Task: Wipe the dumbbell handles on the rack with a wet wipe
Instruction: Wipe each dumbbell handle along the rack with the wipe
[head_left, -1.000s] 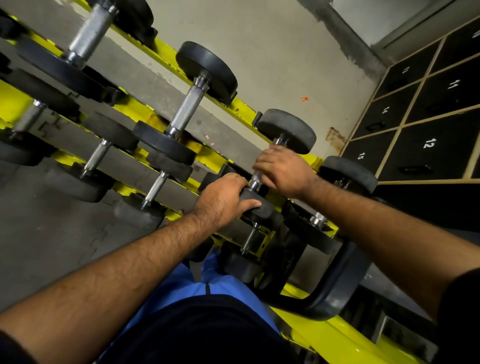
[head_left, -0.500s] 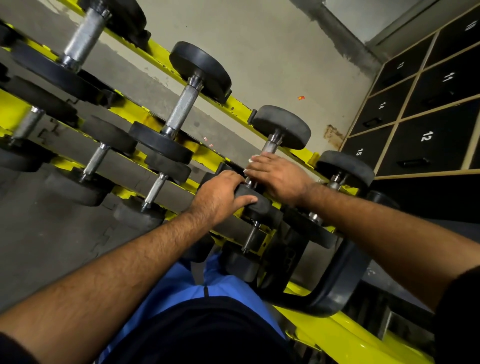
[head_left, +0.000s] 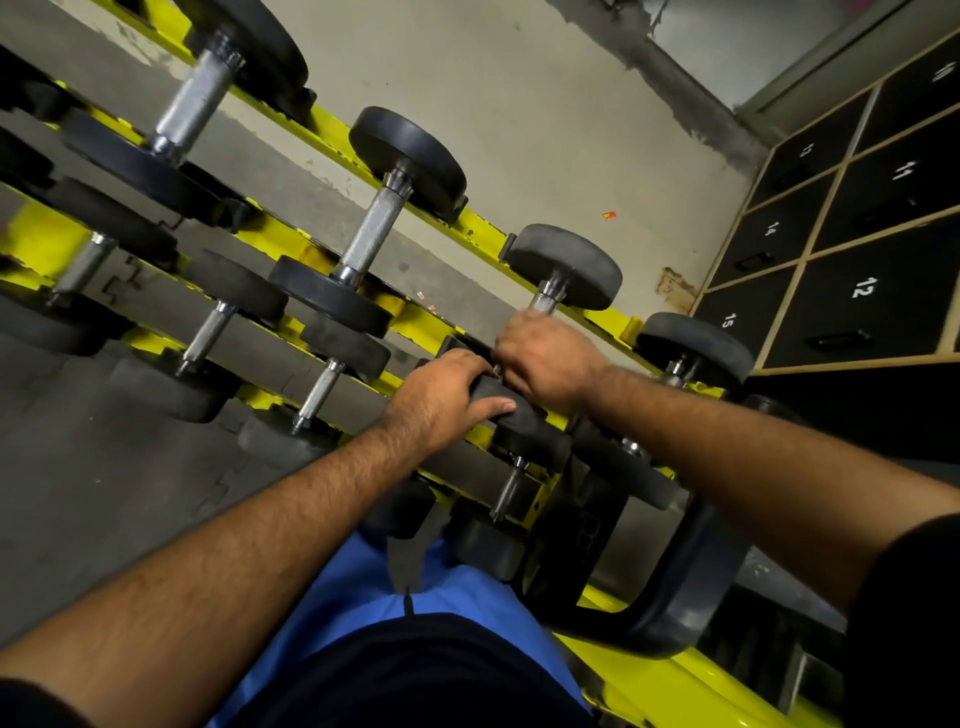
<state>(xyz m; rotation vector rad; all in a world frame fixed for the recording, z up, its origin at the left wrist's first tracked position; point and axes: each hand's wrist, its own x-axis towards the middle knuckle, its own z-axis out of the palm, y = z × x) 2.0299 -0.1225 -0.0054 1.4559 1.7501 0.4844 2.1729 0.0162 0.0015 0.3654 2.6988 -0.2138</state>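
Note:
A black dumbbell (head_left: 566, 265) with a steel handle lies across the top tier of the yellow rack (head_left: 602, 312). My right hand (head_left: 550, 356) is curled round that handle, just below the far weight; no wet wipe shows, so whatever lies under the palm is hidden. My left hand (head_left: 441, 395) grips the dumbbell's near black weight (head_left: 524, 421), thumb along its front edge. Further dumbbells, such as the one with a knurled handle (head_left: 371, 231), lie to the left on the same tier.
Lower tiers hold smaller dumbbells (head_left: 319, 387). Black numbered lockers (head_left: 852, 291) stand at the right. Another dumbbell (head_left: 691, 348) lies right of my right hand. The rack's black end frame (head_left: 691, 592) curves below my right forearm, and a bare wall rises behind.
My right hand slid down the handle toward the near weight, then back up toward the far weight. My left hand stayed on the near weight.

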